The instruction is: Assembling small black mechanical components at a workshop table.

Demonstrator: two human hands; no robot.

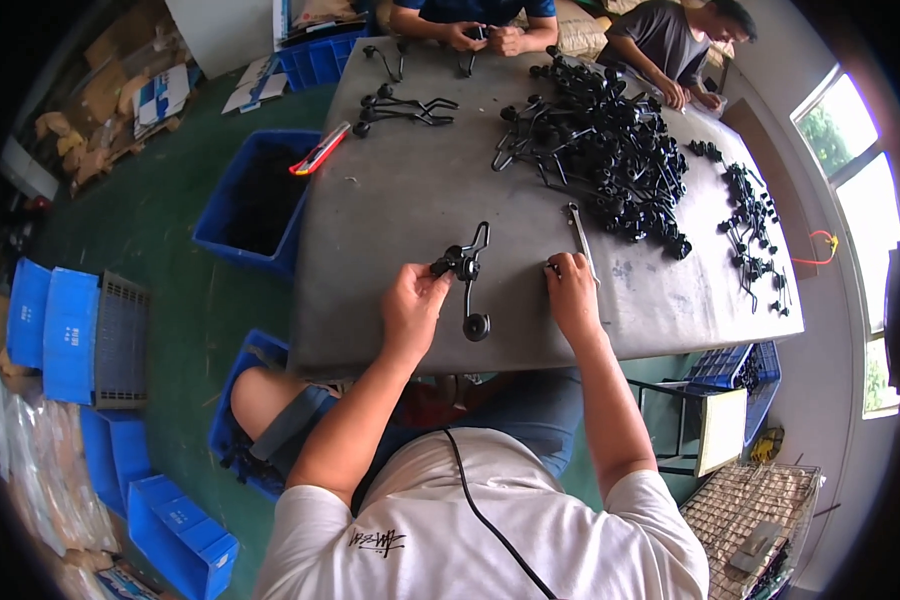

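My left hand is closed on a black bent-wire bracket with round black knobs, held just above the near part of the grey table. One wire loop points away from me and a wheel-like round end hangs toward me. My right hand rests low at the table, its fingers pinched together. A small dark bit shows at its fingertips, too small to name. Beside and partly behind that hand lies a metal wrench, its ring end pointing away. I cannot tell whether the fingers touch it.
A large pile of black wire brackets covers the table's far right, with more brackets along the right edge. A red utility knife lies by the left edge. Blue crates stand left. Two people work across the table.
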